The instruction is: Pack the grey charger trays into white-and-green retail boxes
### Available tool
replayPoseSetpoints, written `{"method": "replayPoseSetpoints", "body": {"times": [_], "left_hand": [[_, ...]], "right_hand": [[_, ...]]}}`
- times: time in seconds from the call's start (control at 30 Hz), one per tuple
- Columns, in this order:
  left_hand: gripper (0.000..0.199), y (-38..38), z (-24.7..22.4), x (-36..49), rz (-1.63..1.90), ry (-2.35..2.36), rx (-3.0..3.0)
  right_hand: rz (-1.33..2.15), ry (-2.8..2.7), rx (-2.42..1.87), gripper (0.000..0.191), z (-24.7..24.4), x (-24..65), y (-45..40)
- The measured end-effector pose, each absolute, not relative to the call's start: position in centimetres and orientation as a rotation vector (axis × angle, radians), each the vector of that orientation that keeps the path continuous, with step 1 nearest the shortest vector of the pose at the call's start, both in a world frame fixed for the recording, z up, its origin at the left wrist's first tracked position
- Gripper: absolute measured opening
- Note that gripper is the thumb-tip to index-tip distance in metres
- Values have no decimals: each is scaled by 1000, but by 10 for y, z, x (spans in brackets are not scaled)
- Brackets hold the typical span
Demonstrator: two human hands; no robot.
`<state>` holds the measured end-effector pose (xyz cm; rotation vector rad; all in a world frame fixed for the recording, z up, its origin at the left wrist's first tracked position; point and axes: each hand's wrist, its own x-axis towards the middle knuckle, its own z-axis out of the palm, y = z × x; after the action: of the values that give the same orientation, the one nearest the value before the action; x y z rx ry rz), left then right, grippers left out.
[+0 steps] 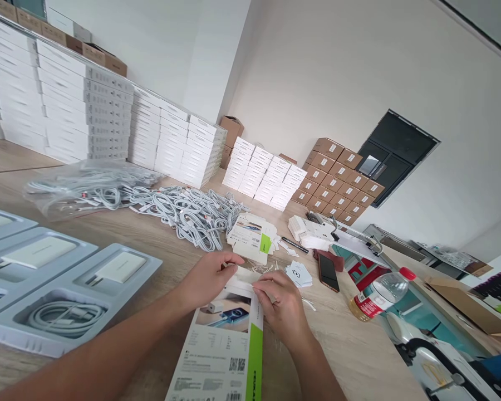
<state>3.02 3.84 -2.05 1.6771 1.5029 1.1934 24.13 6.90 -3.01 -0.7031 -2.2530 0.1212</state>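
A printed white and green box (221, 356) lies over the table's near edge, its far end up between my hands. My left hand (211, 278) pinches the left side of that end, thumb and forefinger at the white flap (241, 278). On the other side my right hand (279, 303) has its fingers closed on the flap's right corner. Just beyond my hands is a pile of flat printed cartons (250, 236). White cards (299, 274) lie to the right of my right hand.
Trays (121, 301) with chargers and coiled cables stand at left. Behind them are a cable heap (187, 214) and stacked white boxes (108, 117). A phone (328, 273), a pen (294, 245) and a bottle (379, 295) are at right.
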Motion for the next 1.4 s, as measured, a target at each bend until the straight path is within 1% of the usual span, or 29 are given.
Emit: {"method": "replayPoseSetpoints", "body": {"times": [0.1,0.2,0.37,0.57,0.8,0.93,1.03,1.07,1.13,1.23,1.27,1.33,1.4], "left_hand": [[33,37,-19,31,1184,1487,1678],[37,36,-19,32,1192,1446,1613],[28,38,-20,31,1228,1411,1662],[28,35,-18,31,1262,1384,1768],[26,31,-19,34,1303,1361,1955],[19,29,-15,35,1281,1352,1985],[22,28,-13,36,1245,1349,2013],[21,28,-13,36,1241,1351,2026],[19,29,-14,36,1243,1363,2044],[22,28,-16,34,1224,1375,2065],[24,28,-16,34,1210,1375,2075],[26,27,-16,33,1190,1378,2089],[25,26,-16,34,1185,1398,2085]], "right_hand": [[136,-2244,-696,21,-30,242,71],[252,-2230,-677,19,-30,246,74],[489,-2190,-736,14,-29,250,74],[738,-2193,-747,26,-32,251,74],[728,-2180,-745,17,-29,253,76],[676,-2135,-771,12,-26,249,75],[689,-2092,-771,11,-27,248,74],[704,-2069,-779,12,-27,248,75],[762,-2021,-833,20,-30,248,75],[925,-1945,-923,43,-32,248,77],[975,-1923,-934,48,-32,248,77],[1041,-1891,-921,47,-32,247,77],[1086,-1863,-901,40,-30,246,77]]}}
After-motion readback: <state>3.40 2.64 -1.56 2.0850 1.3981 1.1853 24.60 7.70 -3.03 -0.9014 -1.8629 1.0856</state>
